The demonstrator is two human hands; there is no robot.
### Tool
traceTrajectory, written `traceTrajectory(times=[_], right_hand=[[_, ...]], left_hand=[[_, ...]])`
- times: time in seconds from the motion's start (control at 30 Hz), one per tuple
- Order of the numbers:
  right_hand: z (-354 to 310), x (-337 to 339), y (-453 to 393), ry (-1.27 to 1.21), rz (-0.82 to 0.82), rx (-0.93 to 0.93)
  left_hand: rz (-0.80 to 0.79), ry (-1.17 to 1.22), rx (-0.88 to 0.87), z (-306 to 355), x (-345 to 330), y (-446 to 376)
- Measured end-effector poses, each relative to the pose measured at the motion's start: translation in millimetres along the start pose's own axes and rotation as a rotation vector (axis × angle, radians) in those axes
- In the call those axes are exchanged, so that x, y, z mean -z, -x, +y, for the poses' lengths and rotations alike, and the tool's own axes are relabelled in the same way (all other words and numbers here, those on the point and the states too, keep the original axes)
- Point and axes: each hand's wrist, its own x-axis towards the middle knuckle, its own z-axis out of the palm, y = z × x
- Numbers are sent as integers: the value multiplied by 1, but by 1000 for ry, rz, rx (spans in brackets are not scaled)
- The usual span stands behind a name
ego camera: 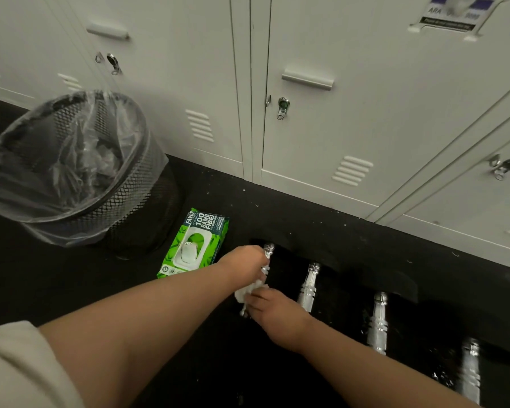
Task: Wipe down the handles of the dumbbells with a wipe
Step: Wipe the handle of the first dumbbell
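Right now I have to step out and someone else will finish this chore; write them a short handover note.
Left hand: grips the leftmost dumbbell handle near its far end, steadying it.
Right hand: fingers pinch a crumpled white wipe against the same handle's near part.
Things: four chrome handles lie in a row on the black floor; the other three sit to the right, untouched by either hand. Green wipe pack lies left of them, its lid closed; lined mesh bin beyond it.
Done: first handle is under way.
Left: finish it, probably wipe the other three, bin the wipe.
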Motion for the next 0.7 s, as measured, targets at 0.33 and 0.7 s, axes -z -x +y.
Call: traceTrajectory(times=[0.33,0.7], right_hand=[[-9,25,-61,193,-463,9],[14,1,-6,5,-11,102]], left_hand=[[-42,-63,58,4,1,-2],[-24,-109,-65,-1,-12,1]])
